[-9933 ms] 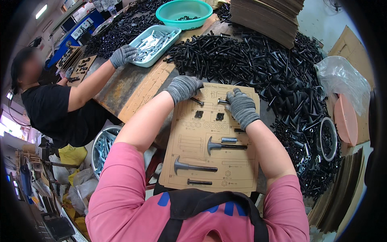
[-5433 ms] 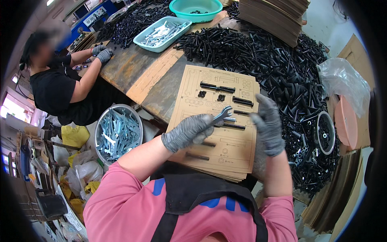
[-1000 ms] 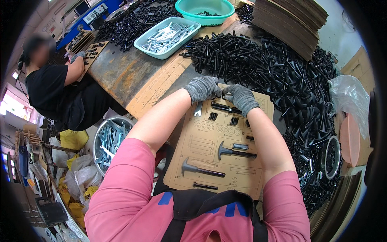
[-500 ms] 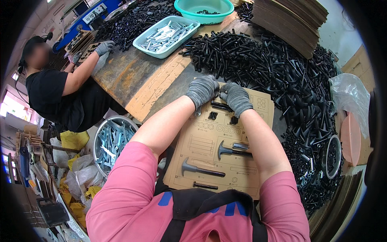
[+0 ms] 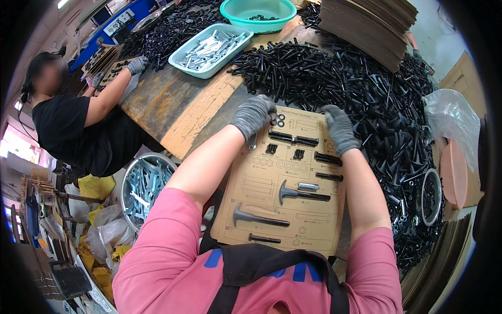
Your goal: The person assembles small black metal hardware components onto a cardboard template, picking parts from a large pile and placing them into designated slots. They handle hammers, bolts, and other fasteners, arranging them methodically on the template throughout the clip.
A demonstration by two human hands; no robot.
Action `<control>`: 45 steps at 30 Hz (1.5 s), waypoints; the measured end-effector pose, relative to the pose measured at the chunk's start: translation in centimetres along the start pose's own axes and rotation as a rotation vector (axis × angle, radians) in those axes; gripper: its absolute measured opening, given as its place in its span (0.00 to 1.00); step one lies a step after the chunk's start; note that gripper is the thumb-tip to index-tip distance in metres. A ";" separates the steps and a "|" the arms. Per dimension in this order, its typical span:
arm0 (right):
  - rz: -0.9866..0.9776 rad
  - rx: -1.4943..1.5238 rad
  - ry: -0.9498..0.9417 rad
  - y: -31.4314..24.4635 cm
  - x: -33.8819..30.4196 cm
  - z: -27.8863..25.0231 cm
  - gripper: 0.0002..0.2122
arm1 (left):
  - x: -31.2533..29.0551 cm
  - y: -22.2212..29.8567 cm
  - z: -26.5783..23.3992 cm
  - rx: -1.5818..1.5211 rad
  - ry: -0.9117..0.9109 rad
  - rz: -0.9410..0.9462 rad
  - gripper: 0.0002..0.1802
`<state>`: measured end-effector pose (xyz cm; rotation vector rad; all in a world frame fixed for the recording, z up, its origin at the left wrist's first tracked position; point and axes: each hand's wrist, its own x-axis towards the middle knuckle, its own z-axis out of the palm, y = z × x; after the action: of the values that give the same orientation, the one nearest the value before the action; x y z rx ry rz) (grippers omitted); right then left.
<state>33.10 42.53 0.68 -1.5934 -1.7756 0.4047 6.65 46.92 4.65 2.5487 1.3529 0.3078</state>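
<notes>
Grey knitted gloves cover both my hands. At the top left corner of a printed cardboard sheet (image 5: 261,193), my left hand (image 5: 253,118) has its fingers drawn together beside several small black rings (image 5: 281,119). Whatever is between the fingertips is hidden. My right hand (image 5: 341,131) hovers by the sheet's upper right edge, fingers loosely apart, with nothing visible in it. Long black bolts (image 5: 293,138), short black screws (image 5: 271,149), a T-shaped black part (image 5: 261,216), a similar smaller one (image 5: 300,194) and a silver sleeve (image 5: 308,186) lie on the sheet.
Black bolts (image 5: 282,68) and pointed black parts (image 5: 392,125) are heaped beyond and right of the sheet. A pale tub (image 5: 180,67) holds silver tubes; a green basin (image 5: 230,15) stands behind. Stacked cardboard (image 5: 361,31) rises at back. A co-worker (image 5: 68,115) works at left.
My right hand has moved right, away from my left hand, to the sheet's right edge. This uncovers the black rings and long bolts. My left hand stays at the top left corner.
</notes>
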 end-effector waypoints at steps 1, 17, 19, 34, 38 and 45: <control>-0.004 -0.115 0.072 1.2 -0.6 -1.2 0.10 | -0.6 -0.1 -0.3 -0.080 0.110 0.011 0.09; 0.365 -0.494 -0.304 4.4 -0.2 -4.1 0.16 | -30.3 4.6 -0.6 -0.680 -0.044 -0.482 0.32; 0.427 -0.489 -0.285 4.7 0.4 -3.5 0.15 | -31.7 4.8 -0.1 -0.602 -0.055 -0.396 0.41; 0.494 -0.330 -0.234 8.8 1.8 -4.5 0.15 | -33.1 3.2 0.5 -0.864 -0.074 -0.393 0.37; 0.468 -0.310 -0.278 10.0 1.1 -4.5 0.14 | -30.3 2.6 -1.4 -0.927 0.087 -0.330 0.29; 0.449 -0.293 -0.104 8.4 -1.1 -4.3 0.15 | -12.3 2.7 -2.8 -0.244 0.180 -0.417 0.40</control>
<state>42.16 42.13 -2.10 -2.2268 -1.5969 0.4554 1.18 35.52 7.19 2.0222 1.7462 0.5881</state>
